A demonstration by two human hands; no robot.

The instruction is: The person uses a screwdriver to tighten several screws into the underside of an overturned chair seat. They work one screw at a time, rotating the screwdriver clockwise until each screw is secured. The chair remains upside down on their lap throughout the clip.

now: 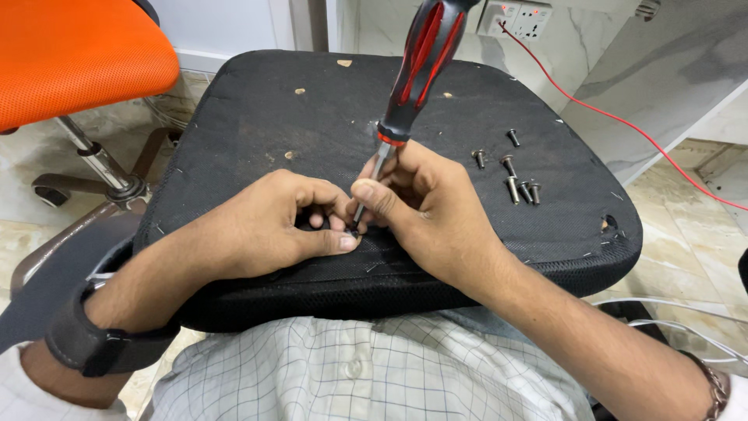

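A black chair seat [257, 117] lies upside down across my lap. A red-and-black screwdriver [421, 66] stands nearly upright on it, tip down at a small dark screw [353, 231] near the front edge. My right hand [425, 210] pinches the metal shaft just below the handle. My left hand [284, 222] rests on the seat, thumb and fingers closed around the screw at the tip. The screw itself is mostly hidden by my fingers.
Several loose bolts [510, 175] lie on the seat to the right. An orange chair [78, 54] stands at the left on its metal base [101, 168]. A red wire [623, 121] runs from a wall socket [518, 17]. White cables [686, 323] lie at lower right.
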